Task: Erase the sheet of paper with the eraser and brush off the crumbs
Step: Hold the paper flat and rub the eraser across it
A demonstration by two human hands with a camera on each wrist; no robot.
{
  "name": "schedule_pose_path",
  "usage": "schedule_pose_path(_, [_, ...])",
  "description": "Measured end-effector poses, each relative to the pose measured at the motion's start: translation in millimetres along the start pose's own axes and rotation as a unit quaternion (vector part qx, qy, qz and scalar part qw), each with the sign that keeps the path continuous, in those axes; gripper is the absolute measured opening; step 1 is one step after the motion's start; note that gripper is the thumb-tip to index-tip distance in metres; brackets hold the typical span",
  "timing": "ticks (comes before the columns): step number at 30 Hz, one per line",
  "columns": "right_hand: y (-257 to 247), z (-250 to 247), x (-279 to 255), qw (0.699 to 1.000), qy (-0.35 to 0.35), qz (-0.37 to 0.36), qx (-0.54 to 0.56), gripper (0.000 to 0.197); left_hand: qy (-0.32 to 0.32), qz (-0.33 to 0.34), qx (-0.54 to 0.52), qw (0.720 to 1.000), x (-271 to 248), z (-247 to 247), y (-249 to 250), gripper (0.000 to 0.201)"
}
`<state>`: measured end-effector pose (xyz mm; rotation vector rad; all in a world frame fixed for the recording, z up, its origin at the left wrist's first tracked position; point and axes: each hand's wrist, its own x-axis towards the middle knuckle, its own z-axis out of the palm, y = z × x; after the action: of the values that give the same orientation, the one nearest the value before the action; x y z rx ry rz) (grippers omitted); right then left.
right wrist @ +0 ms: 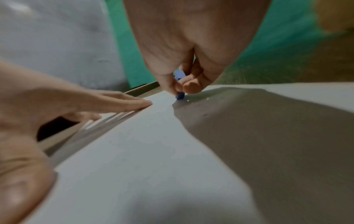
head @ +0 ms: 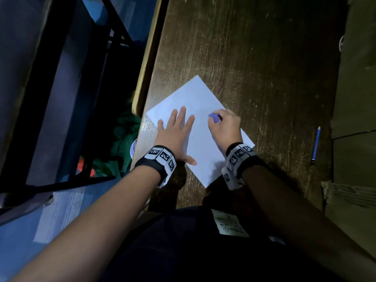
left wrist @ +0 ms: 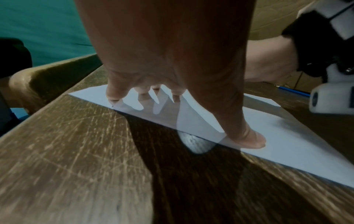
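Your sheet of paper [head: 200, 127] lies turned at an angle on the wooden table [head: 264, 68], its left corner nearly at the table's left edge [head: 145, 64], where the rounded rim drops away. Your left hand [head: 175, 132] lies flat on the sheet's left part, fingers straight and spread; the thumb [left wrist: 252, 138] presses down just inside the sheet's near edge. Your right hand [head: 224, 126] pinches the blue eraser [head: 214, 117] between thumb and fingertips, and its lower end touches the sheet close to the far right edge. A few pale crumbs [right wrist: 197, 100] lie on the paper just beside the eraser tip. Between your two hands the sheet is bare. To the right of the sheet a broad strip of tabletop is open as far as the blue pencil [head: 316, 145], which lies well apart from the paper. Beyond the sheet's far corner the tabletop runs on, bare wood.
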<state>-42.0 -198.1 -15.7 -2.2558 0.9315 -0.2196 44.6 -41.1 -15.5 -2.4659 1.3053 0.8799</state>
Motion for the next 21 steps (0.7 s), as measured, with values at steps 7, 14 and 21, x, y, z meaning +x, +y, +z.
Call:
schedule_pose_path(7, [-5.9,1.5,-28.6,0.976,-0.197,-0.096,-0.010,0.013,0.004,-0.003,-0.021,1.000,-0.8,0.9,2.5,0.152])
schedule_pose_path(14, [-10.7,6.9,-39.8,0.988,-0.148,-0.042,0.008,0.007,0.023,-0.013,-0.042,0.999,-7.9,0.8,8.8,0.148])
schedule_pose_path(21, [32.0,-17.3,-55.6,0.996,-0.064,-0.052,0.028,0.005,0.020,-0.040,-0.005,0.999,-38.6,8.8,9.8,0.125])
